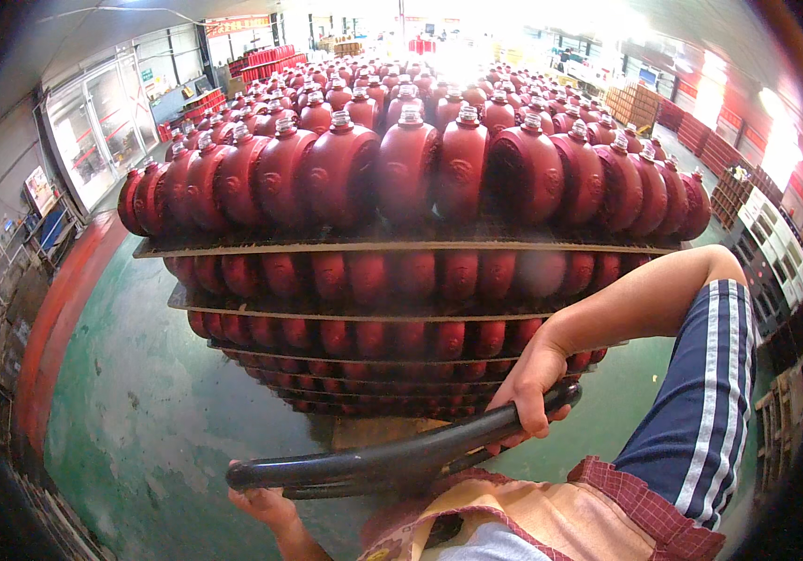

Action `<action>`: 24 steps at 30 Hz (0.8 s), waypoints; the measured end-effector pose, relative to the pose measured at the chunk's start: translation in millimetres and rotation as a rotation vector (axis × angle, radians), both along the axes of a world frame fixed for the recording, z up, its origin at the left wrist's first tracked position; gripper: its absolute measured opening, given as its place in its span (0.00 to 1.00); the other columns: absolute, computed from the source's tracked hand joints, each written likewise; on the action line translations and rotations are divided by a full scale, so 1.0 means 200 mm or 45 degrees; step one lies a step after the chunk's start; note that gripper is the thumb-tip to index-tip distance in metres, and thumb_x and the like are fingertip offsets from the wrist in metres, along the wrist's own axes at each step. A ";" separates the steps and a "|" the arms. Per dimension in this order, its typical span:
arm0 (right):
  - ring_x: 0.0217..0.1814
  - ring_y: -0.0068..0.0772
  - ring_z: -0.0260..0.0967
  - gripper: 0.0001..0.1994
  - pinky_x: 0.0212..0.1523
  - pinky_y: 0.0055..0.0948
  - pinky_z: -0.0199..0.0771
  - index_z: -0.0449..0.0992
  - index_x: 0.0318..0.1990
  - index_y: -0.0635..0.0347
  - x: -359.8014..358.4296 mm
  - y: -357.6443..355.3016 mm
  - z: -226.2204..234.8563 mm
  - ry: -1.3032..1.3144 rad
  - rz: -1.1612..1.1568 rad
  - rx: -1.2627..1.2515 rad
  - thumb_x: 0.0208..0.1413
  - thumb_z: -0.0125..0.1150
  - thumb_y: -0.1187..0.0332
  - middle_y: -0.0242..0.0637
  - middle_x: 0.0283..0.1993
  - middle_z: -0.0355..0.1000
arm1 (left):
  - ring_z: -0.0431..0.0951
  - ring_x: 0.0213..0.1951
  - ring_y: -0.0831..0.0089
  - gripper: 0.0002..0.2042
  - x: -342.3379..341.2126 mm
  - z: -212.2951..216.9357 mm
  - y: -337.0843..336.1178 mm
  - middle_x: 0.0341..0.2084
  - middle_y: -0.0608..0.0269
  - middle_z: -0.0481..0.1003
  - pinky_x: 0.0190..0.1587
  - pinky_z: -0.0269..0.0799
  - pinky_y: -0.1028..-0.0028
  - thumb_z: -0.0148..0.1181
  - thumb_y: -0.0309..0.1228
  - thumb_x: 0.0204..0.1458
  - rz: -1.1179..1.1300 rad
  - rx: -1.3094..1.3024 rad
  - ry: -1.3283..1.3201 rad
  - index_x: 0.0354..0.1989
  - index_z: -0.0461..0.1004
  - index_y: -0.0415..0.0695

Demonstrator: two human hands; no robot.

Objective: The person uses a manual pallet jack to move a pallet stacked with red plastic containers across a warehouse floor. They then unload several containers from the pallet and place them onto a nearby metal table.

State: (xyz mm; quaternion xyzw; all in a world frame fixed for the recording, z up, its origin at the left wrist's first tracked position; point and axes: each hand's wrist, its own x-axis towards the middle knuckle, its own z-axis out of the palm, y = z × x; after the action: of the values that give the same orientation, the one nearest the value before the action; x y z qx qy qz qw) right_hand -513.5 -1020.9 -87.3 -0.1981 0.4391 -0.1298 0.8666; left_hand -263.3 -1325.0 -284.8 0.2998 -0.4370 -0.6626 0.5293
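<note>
A thick, glossy black handle bar (364,465) runs slantwise across the lower middle, its right end higher than its left. A second black bar shows just beneath it. My right hand (534,385) is closed round the handle near its right end, with the elbow bent out to the side. At the other end my left hand (266,503) grips from below, its thumb tip showing over the end; its other fingers are partly hidden. Beyond the handle stands a tall stack of dark red bottles (340,178) with clear, knobbed tops, in layers parted by thin boards (420,246).
Green floor (121,374) surrounds the stack, with a red strip (65,309) along the left. Glass doors (102,126) are in the left wall. At the right are white crates (775,238), wooden pallets (780,411) and brown stacked boxes (633,105).
</note>
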 end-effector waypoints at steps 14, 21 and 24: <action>0.31 0.26 0.64 0.35 0.18 0.24 0.65 0.57 0.58 0.65 0.00 -0.01 0.02 0.011 0.001 -0.009 0.39 0.64 0.72 0.32 0.38 0.61 | 0.77 0.34 0.69 0.41 -0.03 0.02 0.03 0.33 0.61 0.72 0.36 0.79 0.67 0.64 0.65 0.40 0.052 -0.129 -0.038 0.47 0.66 0.36; 0.31 0.25 0.63 0.36 0.18 0.24 0.65 0.56 0.59 0.65 0.00 -0.01 0.02 0.014 0.032 0.009 0.39 0.65 0.71 0.31 0.38 0.61 | 0.75 0.32 0.72 0.37 -0.02 0.01 0.02 0.30 0.64 0.71 0.32 0.77 0.71 0.63 0.65 0.43 0.057 -0.140 -0.054 0.40 0.68 0.37; 0.31 0.24 0.63 0.36 0.19 0.25 0.65 0.55 0.59 0.65 0.00 -0.01 0.02 0.007 0.020 -0.010 0.39 0.65 0.71 0.30 0.37 0.61 | 0.75 0.32 0.73 0.36 -0.02 0.00 0.01 0.30 0.64 0.71 0.31 0.76 0.72 0.62 0.64 0.44 0.009 -0.203 -0.034 0.40 0.68 0.37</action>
State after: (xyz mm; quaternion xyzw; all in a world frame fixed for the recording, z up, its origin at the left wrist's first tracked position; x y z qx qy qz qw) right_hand -513.3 -1023.6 -82.7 -0.2054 0.4396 -0.1242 0.8655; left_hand -267.3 -1322.5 -285.2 0.2669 -0.4945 -0.6198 0.5479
